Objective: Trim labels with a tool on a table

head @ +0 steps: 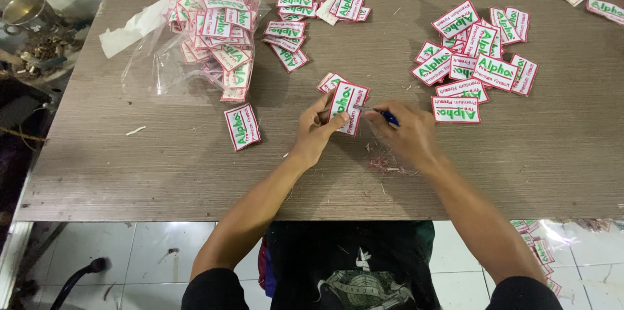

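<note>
Here, head view: the left hand (316,131) pinches a white patch (346,107) with red border near the table's (162,167) front edge; the right hand (406,133), fingers closed, holds a blue-handled tool (383,114) against it. Thread scraps (385,160) lie just below; a patch pile (474,56) toward the right edge.

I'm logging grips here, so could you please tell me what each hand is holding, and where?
Left hand pinches a white rectangular embroidered patch by its lower edge; right hand grips a small blue-handled trimming tool by its handle.
</note>
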